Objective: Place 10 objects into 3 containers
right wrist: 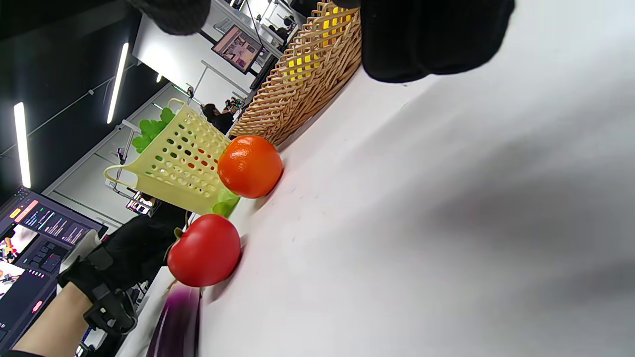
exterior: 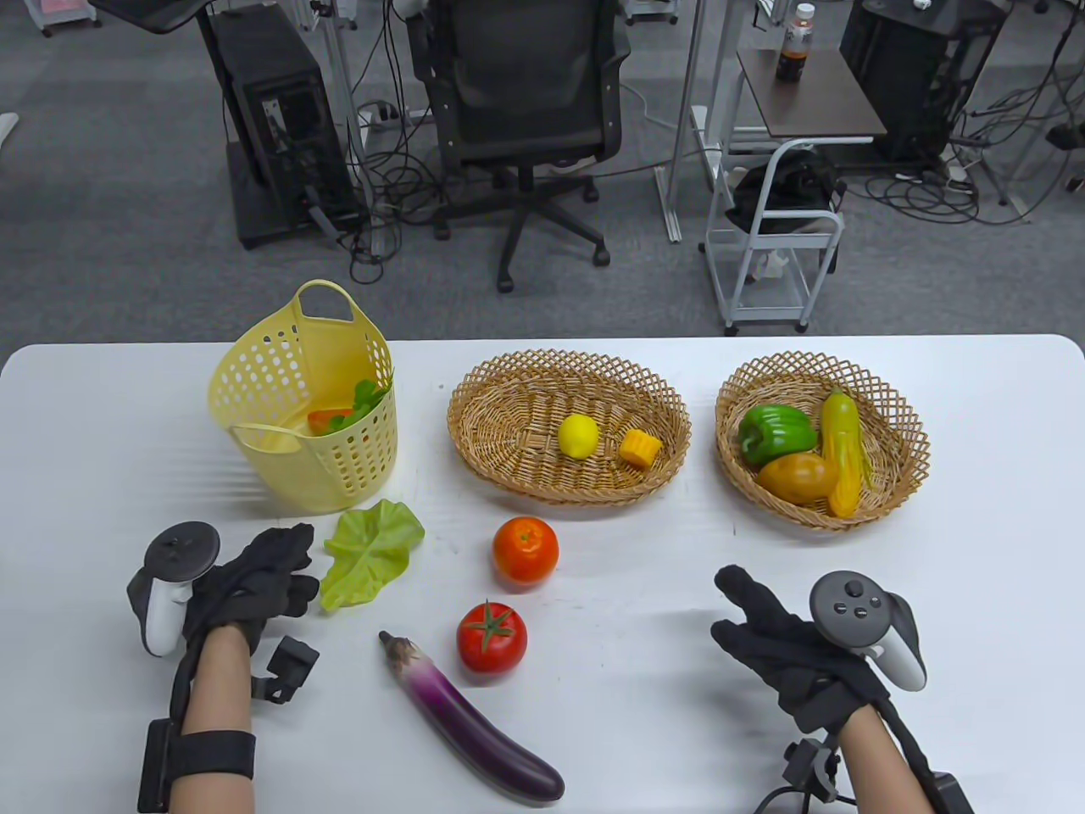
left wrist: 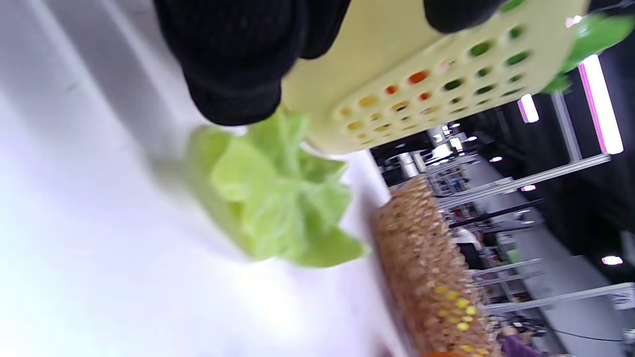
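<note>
Across the table view: yellow plastic basket [exterior: 309, 428] at the desk's [exterior: 975, 593] far left, holding greens and something orange; middle wicker basket [exterior: 570, 426] with lemon [exterior: 578, 436] and an orange piece; right wicker basket [exterior: 820, 438] with green pepper [exterior: 776, 432], corn and a brownish item; sorted by container, judged roughly halfway done. Loose on the desk: lettuce leaf [exterior: 370, 554], orange [exterior: 525, 550], tomato [exterior: 492, 637], eggplant [exterior: 471, 719]. Left hand [exterior: 254, 585] empty, fingers curled, just beside the lettuce leaf, likely next for the yellow basket close behind; right hand [exterior: 784, 640] empty, fingers spread, well apart from the tomato.

From the left wrist view: dark fingertips [left wrist: 233, 84] above the lettuce leaf [left wrist: 278, 203]; contact cannot be told.

From the right wrist view: orange [right wrist: 249, 166] and tomato [right wrist: 204, 250] untouched, both far from the fingertips [right wrist: 426, 44].
</note>
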Tool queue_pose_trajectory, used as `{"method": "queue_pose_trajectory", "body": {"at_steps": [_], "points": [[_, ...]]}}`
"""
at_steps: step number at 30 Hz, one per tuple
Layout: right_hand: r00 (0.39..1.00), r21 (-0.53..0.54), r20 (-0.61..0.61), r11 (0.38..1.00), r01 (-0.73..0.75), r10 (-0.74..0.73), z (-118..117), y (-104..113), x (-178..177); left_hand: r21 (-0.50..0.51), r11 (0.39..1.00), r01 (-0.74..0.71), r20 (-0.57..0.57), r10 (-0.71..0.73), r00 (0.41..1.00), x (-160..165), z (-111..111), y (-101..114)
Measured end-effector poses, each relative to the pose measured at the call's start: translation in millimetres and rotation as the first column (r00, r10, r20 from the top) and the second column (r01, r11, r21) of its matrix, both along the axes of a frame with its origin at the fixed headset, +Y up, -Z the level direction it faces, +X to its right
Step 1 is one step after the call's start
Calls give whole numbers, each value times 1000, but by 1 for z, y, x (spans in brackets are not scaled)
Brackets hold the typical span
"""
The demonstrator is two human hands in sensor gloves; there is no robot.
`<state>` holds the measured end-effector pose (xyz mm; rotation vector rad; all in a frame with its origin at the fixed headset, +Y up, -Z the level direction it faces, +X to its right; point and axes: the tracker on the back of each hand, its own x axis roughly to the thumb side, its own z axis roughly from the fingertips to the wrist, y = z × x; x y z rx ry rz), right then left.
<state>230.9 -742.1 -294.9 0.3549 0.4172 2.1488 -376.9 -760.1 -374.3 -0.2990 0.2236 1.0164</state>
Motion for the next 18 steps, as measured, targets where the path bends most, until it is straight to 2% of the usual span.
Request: {"method": "queue_pose_trajectory", "body": {"at_steps": [4,6,9,14,18], "points": [[1000,-3,1,1000,-2,2,0,0,0,-75,986,150,84,-144,986,9,-4,-13],[1000,-9,2,1000,-4,4,0,-1,0,-55,972,227,88,-222,971,14,-4,-13],[1000,-17,3,1000,-5,5,0,-1,0,-48,944,327,175,-315,933,22,-5,-13],[1000,-19,4,1000,-6,6,0,-1,0,-18,924,381,264,-363,893,23,-3,-15],[1000,-22,2,1000,-9,9,-1,-1,-1,32,901,433,257,-426,867,24,1,-17]]}}
